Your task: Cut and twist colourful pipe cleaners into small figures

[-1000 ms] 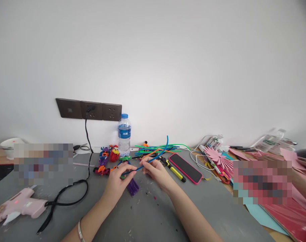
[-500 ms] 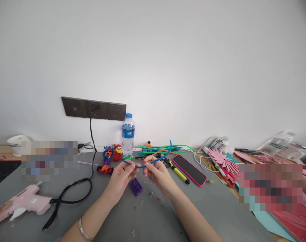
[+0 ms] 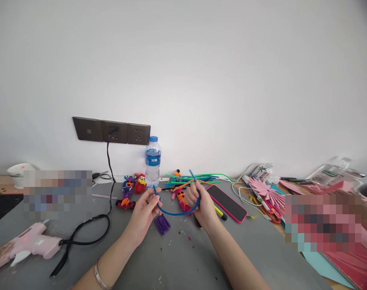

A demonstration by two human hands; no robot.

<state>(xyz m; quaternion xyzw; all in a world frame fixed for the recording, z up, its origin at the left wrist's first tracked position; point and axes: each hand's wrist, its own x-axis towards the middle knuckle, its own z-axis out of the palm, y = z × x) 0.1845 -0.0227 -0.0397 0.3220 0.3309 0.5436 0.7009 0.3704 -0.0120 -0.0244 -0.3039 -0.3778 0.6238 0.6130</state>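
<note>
A blue pipe cleaner (image 3: 179, 214) hangs in a U-shaped curve between my two hands. My left hand (image 3: 147, 207) pinches it near its left end, whose tip sticks up above the fingers. The fingers of my right hand (image 3: 200, 201) are closed round the other side, and that end points up and to the left. Just below my left hand lies a purple bundle (image 3: 162, 224) on the grey table (image 3: 183, 257). Behind the blue curve is an orange and purple figure (image 3: 182, 199). Green, blue and orange pipe cleaners (image 3: 201, 178) lie beyond my right hand.
A water bottle (image 3: 153, 161) stands by the wall, with small figures (image 3: 140, 183) beside it. To the right are a phone (image 3: 227, 203), a yellow-handled tool (image 3: 220, 212) and pink paper (image 3: 266, 193). A glue gun (image 3: 35, 243) lies left. Another person's hand is at far right.
My right hand has moved right and closed more around the blue pipe cleaner, which now sags in a deeper curve. The orange and purple figure has come into view. At far right, the other person's hand has moved.
</note>
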